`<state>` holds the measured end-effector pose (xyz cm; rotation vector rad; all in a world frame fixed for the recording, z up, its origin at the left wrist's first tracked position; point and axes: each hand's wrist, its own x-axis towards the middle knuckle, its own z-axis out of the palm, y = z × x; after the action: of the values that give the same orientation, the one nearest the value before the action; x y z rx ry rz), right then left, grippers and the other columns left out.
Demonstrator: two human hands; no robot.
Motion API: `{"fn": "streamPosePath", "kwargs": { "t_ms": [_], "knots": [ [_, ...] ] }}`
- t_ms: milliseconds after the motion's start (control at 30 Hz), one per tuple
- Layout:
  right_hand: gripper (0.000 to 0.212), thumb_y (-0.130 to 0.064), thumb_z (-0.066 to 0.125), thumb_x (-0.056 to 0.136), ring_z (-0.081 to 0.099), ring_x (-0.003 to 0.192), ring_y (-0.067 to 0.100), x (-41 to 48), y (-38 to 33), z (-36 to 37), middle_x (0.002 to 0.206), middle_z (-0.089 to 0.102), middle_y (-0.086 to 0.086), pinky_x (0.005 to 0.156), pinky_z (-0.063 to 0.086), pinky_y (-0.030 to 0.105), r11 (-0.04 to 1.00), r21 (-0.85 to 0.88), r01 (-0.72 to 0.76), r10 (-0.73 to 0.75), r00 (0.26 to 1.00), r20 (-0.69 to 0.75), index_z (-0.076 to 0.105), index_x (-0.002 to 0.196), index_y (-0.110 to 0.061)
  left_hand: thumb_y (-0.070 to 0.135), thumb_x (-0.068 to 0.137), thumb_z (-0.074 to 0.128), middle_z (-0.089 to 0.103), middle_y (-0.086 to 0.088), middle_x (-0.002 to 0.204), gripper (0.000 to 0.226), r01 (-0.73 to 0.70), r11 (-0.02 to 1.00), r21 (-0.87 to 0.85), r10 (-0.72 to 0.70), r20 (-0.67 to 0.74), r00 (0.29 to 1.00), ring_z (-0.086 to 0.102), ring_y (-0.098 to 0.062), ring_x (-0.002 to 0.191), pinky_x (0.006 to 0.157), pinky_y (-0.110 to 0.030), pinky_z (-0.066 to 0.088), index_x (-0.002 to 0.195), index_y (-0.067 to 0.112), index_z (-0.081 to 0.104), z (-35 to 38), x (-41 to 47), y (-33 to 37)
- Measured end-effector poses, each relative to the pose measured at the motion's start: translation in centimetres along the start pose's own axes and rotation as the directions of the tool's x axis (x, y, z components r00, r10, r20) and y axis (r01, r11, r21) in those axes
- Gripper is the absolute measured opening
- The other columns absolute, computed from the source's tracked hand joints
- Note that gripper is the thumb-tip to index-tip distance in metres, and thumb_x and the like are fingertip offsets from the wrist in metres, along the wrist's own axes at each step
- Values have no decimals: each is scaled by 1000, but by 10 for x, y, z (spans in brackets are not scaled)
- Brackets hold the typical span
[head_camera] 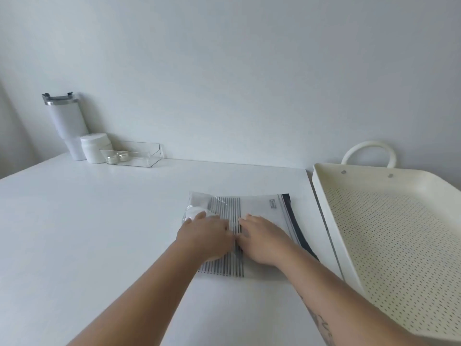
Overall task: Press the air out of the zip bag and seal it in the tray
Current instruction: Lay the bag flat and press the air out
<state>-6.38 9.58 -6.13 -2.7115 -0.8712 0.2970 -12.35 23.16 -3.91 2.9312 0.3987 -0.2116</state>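
A clear zip bag [259, 208] with black stripes and a dark zip strip along its right edge lies flat on the white table [99, 233], left of the tray. Something white sits inside the bag's far left corner. My left hand [207, 236] rests palm down on the bag's left part, fingers spread over the white contents. My right hand [262, 240] lies flat on the bag's middle, beside the left hand. Both hands cover the bag's near part. The cream perforated tray [389, 221] with a loop handle stands at the right, with nothing in it.
At the back left by the wall stand a white tumbler [66, 123], a white jar [94, 147] and a clear plastic bin [134, 154] holding small items. The table's right edge runs just left of the tray.
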Motion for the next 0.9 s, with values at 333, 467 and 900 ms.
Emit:
{"fn": "streamPosePath", "kwargs": {
  "t_ms": [333, 467, 900],
  "knots": [
    [58, -33, 21, 99, -2, 150, 26, 38, 18, -6, 164, 3, 3, 121, 1, 45, 998, -40, -45, 41, 995, -89, 8, 154, -21, 32, 97, 25, 19, 0, 164, 53, 7, 999, 52, -4, -61, 998, 16, -26, 149, 118, -52, 15, 148, 20, 33, 4, 41, -1],
    [58, -38, 14, 99, -5, 150, 22, 38, 26, 9, 164, -2, -1, 120, -4, 41, 995, -79, -54, 48, 995, -85, 5, 154, -24, 39, 96, 17, 12, 1, 166, 61, 2, 993, 117, 6, -73, 997, 9, -25, 151, 119, -50, 11, 155, 23, 18, 17, 43, -5],
    [59, -42, 17, 100, -5, 150, 24, 30, 23, 2, 164, -3, 1, 121, -3, 43, 993, -19, -119, 119, 993, -24, 4, 154, -22, 44, 91, 24, 36, 6, 157, 56, -141, 971, 191, 170, -149, 974, 29, -20, 144, 112, -44, 25, 141, 27, 43, 12, 51, -10]
  ]
}}
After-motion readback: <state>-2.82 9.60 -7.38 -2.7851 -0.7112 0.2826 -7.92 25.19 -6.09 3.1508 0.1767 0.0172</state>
